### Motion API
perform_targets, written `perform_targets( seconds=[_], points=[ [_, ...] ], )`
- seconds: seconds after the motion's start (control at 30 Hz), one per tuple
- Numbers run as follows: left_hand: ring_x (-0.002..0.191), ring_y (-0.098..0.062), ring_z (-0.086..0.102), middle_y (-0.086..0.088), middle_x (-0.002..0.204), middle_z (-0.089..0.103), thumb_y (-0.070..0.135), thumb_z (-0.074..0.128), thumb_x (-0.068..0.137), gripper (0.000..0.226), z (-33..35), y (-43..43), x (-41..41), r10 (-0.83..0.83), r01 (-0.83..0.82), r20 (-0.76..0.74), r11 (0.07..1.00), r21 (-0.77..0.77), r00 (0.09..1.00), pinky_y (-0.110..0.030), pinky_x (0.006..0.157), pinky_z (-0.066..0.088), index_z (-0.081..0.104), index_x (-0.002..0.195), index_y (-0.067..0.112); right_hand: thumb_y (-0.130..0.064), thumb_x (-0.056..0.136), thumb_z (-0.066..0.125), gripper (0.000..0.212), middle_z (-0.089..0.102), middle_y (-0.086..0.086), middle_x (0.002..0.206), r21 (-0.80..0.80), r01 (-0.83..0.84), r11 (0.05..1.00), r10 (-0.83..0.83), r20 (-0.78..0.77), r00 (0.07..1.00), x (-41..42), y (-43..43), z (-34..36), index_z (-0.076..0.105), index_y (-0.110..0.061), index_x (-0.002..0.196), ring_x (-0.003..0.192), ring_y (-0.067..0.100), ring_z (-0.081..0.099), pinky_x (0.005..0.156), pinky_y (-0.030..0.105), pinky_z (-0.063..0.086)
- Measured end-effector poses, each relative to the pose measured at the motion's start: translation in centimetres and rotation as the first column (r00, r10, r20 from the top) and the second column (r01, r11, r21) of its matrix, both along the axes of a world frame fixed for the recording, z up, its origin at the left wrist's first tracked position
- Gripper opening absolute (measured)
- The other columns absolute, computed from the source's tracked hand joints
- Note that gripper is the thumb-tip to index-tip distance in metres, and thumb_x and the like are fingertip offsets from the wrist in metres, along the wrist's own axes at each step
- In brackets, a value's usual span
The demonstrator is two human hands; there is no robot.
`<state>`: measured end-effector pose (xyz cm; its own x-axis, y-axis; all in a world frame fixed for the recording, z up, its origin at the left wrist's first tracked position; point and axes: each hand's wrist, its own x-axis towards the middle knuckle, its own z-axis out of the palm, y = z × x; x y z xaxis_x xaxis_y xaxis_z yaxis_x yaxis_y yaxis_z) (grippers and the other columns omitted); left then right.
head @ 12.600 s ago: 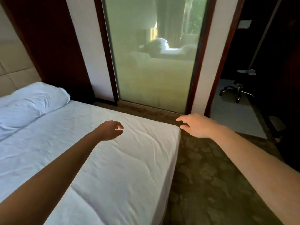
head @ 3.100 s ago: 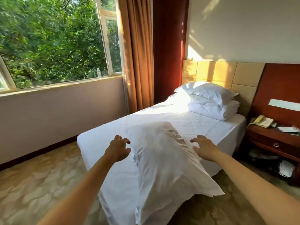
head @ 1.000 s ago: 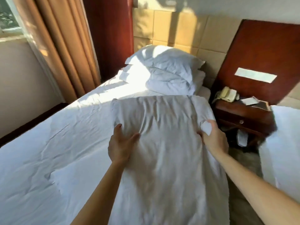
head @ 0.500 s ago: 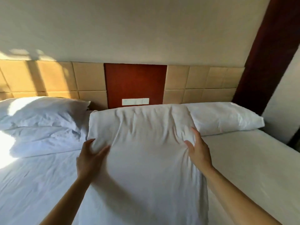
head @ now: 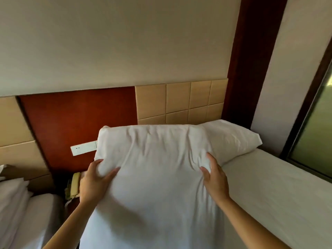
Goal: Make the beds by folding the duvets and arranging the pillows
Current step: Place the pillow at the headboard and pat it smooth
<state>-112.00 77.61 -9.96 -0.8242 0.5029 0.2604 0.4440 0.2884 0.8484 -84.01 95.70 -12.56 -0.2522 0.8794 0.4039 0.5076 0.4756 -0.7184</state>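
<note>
Head view: both hands grip one white pillow (head: 154,169)
left hand (head: 93,184): grips its left edge
right hand (head: 215,180): grips its right side
second pillow (head: 233,141): behind, on bed (head: 269,194)

We see the bed (head: 273,198) stretching right of our right hand (head: 215,180), one white pillow (head: 233,141) lying at its head, just beyond that hand.

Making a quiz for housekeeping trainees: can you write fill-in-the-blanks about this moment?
The left hand and right hand grip a white ___.
A second pillow lies on the bed, by the tan padded ___.
The switch plate on the red panel is coloured ___.
Missing: pillow; headboard; white.
</note>
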Motion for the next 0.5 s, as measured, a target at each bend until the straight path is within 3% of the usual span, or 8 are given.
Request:
perform_targets(
  seconds=[0.07, 0.17, 0.27, 0.5],
  points=[
    [0.112, -0.038, 0.055, -0.012, 0.126, 0.060, 0.045, 0.076, 0.073, 0.068, -0.6, 5.4, -3.9, -0.025, 0.025, 0.002, 0.999, -0.028, 1.000, -0.041, 0.084, 0.043, 0.050, 0.129, 0.018, -0.023, 0.094, 0.053, 0.052, 0.050, 0.009, 0.139, -0.016, 0.017, 1.000, -0.017, 0.016, 1.000, -3.1, 4.2, -0.7, 0.035, -0.017, 0.143, 0.126, 0.026, 0.050, 0.097, 0.030, 0.042],
    [0.117, -0.038, 0.053, -0.012, 0.128, 0.058, 0.049, 0.074, 0.073, 0.070, -1.5, 13.8, -9.9, -0.117, 0.116, -0.016, 0.992, -0.059, 0.993, -0.045, 0.094, 0.042, 0.049, 0.130, 0.017, -0.026, 0.095, 0.051, 0.050, 0.054, 0.009, 0.133, -0.014, 0.103, 0.995, -0.102, 0.060, 0.993, -7.3, 10.2, -1.9, 0.037, -0.018, 0.142, 0.120, 0.027, 0.053, 0.094, 0.033, 0.045],
    [0.117, -0.039, 0.053, -0.013, 0.130, 0.057, 0.051, 0.072, 0.074, 0.071, -1.8, 21.8, -14.2, -0.219, 0.217, -0.007, 0.969, -0.117, 0.976, -0.049, 0.095, 0.043, 0.047, 0.132, 0.018, -0.027, 0.095, 0.051, 0.048, 0.058, 0.011, 0.128, -0.035, 0.225, 0.974, -0.223, 0.060, 0.973, -10.3, 14.6, -2.5, 0.040, -0.019, 0.141, 0.114, 0.028, 0.057, 0.091, 0.033, 0.045],
    [0.114, -0.038, 0.053, -0.015, 0.126, 0.058, 0.050, 0.072, 0.075, 0.070, 1.8, 41.2, -17.2, -0.464, 0.459, 0.008, 0.874, -0.159, 0.886, -0.042, 0.091, 0.044, 0.045, 0.134, 0.022, -0.021, 0.096, 0.051, 0.046, 0.057, 0.009, 0.131, -0.022, 0.463, 0.886, -0.463, 0.013, 0.886, -11.4, 24.1, -1.3, 0.041, -0.019, 0.141, 0.117, 0.028, 0.056, 0.096, 0.032, 0.042]
  ],
)
